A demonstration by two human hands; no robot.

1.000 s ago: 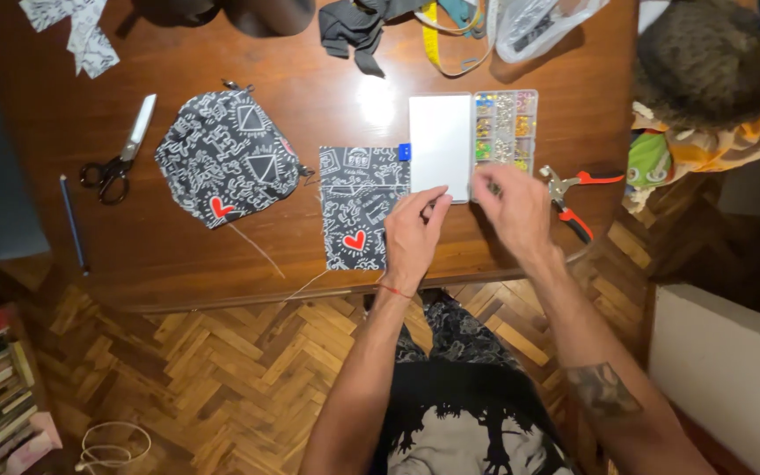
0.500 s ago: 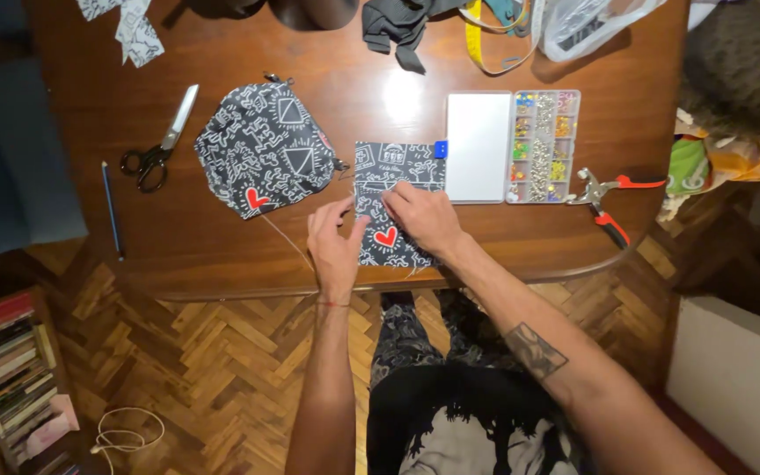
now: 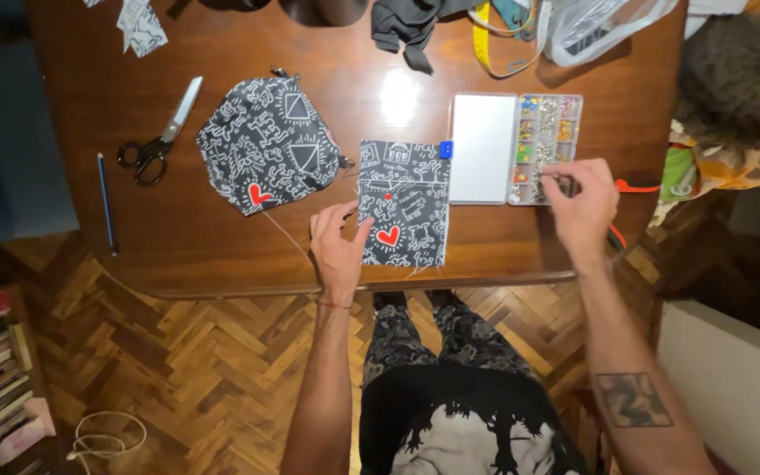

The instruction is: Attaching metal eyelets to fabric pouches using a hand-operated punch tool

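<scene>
Dark polished wood forms the surface [image 3: 222,255], where a black-and-white printed fabric rectangle [image 3: 404,204] lies upright in front of the person. The left hand [image 3: 338,246] rests spread on its left edge, fingers apart. To its right sits the open compartment box [image 3: 515,148]; the right hand [image 3: 580,204], nearer it, pinches together over the pins.

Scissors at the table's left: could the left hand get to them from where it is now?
Probably yes. The left hand rests on the rectangular fabric piece; the scissors lie uncovered, with only the flat hexagonal fabric piece lying between them.
</scene>
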